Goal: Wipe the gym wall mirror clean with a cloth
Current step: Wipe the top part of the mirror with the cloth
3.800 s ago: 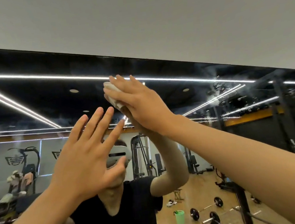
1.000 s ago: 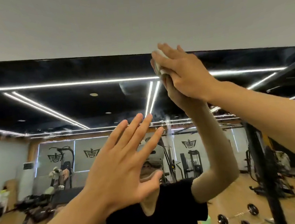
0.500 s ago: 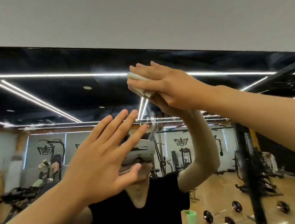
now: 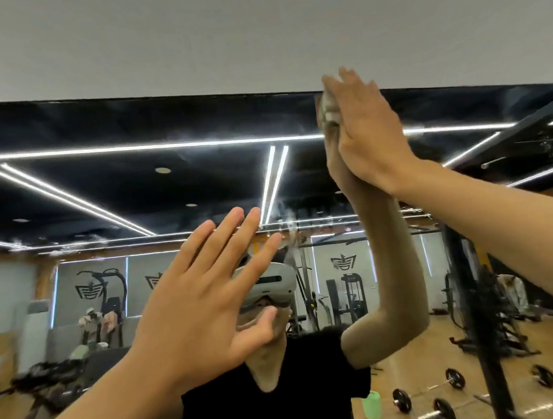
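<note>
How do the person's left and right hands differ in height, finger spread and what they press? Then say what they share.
The right hand is up at the top edge of the mirror; the left hand sits lower. The right hand presses a cloth to it; the left hand holds nothing. Left fingers are spread; right fingers lie close. Both show straight fingers, palms toward the mirror.

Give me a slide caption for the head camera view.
Right hand presses a cloth against the top edge of the gym mirror; left hand spread open lower down.
</note>
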The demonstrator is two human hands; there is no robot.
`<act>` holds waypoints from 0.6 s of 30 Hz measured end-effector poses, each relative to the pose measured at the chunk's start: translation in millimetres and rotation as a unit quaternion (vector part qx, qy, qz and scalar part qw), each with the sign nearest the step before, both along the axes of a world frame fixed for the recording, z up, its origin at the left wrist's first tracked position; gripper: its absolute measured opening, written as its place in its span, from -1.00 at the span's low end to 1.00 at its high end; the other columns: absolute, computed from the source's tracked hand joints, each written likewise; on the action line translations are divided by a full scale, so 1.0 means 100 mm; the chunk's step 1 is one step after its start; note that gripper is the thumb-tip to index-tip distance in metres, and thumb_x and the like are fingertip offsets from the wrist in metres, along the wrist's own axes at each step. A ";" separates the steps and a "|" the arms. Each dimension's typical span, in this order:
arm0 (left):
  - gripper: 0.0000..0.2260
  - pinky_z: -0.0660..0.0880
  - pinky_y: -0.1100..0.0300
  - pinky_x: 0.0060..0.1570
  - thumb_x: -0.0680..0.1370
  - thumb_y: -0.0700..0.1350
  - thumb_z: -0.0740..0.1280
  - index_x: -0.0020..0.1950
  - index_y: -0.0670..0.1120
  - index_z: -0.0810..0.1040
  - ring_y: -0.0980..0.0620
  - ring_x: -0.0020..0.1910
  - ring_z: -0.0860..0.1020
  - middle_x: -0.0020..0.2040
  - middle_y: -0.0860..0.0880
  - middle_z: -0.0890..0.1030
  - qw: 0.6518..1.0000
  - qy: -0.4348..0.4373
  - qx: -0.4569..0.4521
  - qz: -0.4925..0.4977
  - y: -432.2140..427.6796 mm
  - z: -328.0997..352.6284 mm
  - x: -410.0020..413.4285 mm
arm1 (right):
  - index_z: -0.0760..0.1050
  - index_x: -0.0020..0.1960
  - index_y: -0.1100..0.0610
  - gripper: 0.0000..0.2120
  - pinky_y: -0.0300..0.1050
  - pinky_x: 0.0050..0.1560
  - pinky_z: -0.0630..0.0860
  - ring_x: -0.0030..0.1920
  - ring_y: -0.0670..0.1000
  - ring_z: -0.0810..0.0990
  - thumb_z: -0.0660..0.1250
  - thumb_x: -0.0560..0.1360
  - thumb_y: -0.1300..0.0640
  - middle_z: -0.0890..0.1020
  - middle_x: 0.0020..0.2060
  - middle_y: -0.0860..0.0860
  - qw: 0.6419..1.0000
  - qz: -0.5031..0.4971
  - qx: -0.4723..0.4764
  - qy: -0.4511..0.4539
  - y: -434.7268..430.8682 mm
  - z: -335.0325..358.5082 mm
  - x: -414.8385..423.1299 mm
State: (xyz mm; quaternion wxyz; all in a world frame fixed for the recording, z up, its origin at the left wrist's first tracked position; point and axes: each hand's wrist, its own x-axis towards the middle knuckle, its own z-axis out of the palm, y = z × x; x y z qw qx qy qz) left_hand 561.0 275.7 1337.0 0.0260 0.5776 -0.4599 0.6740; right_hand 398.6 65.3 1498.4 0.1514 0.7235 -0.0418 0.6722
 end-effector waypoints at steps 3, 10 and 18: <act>-0.28 0.13 -0.18 0.61 0.59 0.27 0.19 0.70 -0.01 0.24 -0.15 0.71 0.10 0.72 -0.16 0.14 1.000 0.004 -0.002 -0.008 0.00 0.01 0.00 | 0.24 0.61 0.15 -0.48 0.20 0.61 0.15 0.54 0.21 0.32 0.17 0.66 0.28 0.32 0.56 0.18 0.998 0.033 -0.053 0.005 0.44 0.13 0.38; -0.29 0.09 -0.16 0.62 0.62 0.28 0.14 0.72 0.02 0.17 -0.12 0.72 0.05 0.73 -0.13 0.09 1.000 0.010 0.018 -0.003 0.06 0.04 0.03 | 0.14 0.67 0.07 -0.42 0.11 0.64 0.05 0.64 0.23 0.12 0.20 0.69 0.24 0.14 0.65 0.14 0.982 -0.013 -0.165 0.086 0.90 0.19 0.72; -0.30 0.11 -0.19 0.62 0.62 0.24 0.16 0.71 -0.02 0.20 -0.15 0.71 0.09 0.72 -0.14 0.12 1.000 0.002 0.008 -0.006 0.03 0.00 0.03 | 0.18 0.66 0.03 -0.50 -0.08 0.60 -0.19 0.67 0.15 0.03 0.07 0.74 0.21 0.16 0.65 0.13 0.998 -0.026 -0.064 0.012 -0.10 0.09 -0.10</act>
